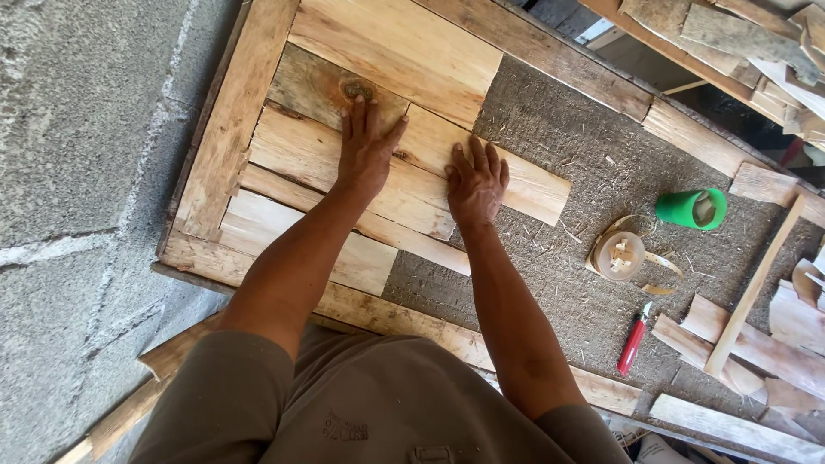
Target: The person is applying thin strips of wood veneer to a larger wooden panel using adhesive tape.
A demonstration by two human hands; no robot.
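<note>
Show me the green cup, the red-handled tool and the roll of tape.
green cup (685,209), head view, on its side wall
red-handled tool (633,343), head view, on the handle
roll of tape (620,255), head view, on its flat face

Our left hand (365,155) and right hand (475,185) lie flat on the pale wood slat (507,176), so we cannot see the wood under our palms, and our forearms hide parts of the boards nearer us. At the upper right the stacked wood scraps (756,43) are cut by the frame edge. What sits inside the green cup (692,209) is too small to tell.
</note>
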